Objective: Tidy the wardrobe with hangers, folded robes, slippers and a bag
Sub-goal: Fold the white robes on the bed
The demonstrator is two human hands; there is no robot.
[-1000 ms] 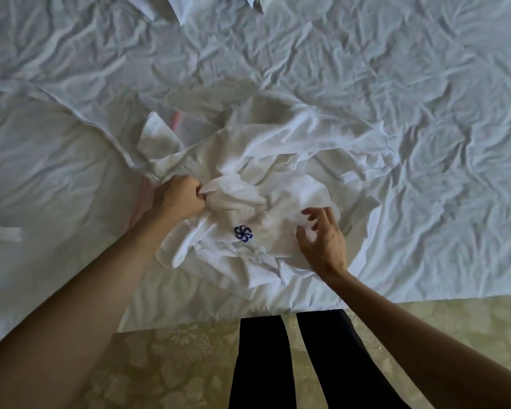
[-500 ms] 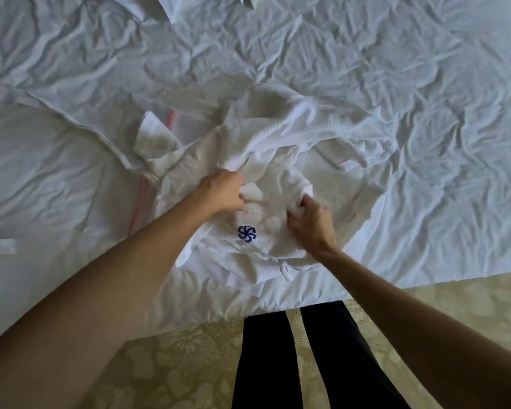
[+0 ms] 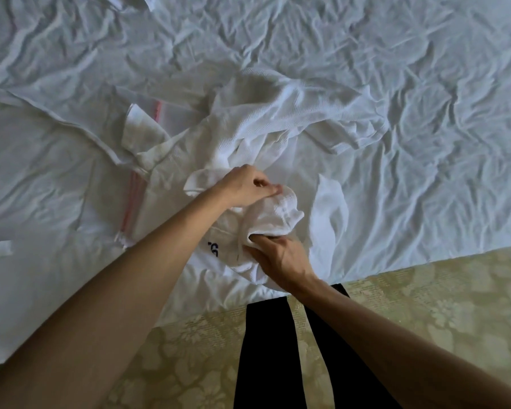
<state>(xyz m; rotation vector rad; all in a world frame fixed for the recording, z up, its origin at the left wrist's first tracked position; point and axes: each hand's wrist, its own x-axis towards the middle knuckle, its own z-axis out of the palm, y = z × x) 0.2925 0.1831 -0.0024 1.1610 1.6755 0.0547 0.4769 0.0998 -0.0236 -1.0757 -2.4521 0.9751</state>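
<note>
I note a crumpled white waffle robe (image 3: 281, 119) at frame centre on the wrinkled bedsheet (image 3: 425, 69), left hand (image 3: 245, 187) pinching a fold, right hand (image 3: 281, 255) gripping bunched fabric just below.

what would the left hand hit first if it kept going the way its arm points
Probably more of the robe: the left hand already pinches a fold of it, and the rumpled heap lies just beyond, then the bed sheet. Depth is unclear.
</note>
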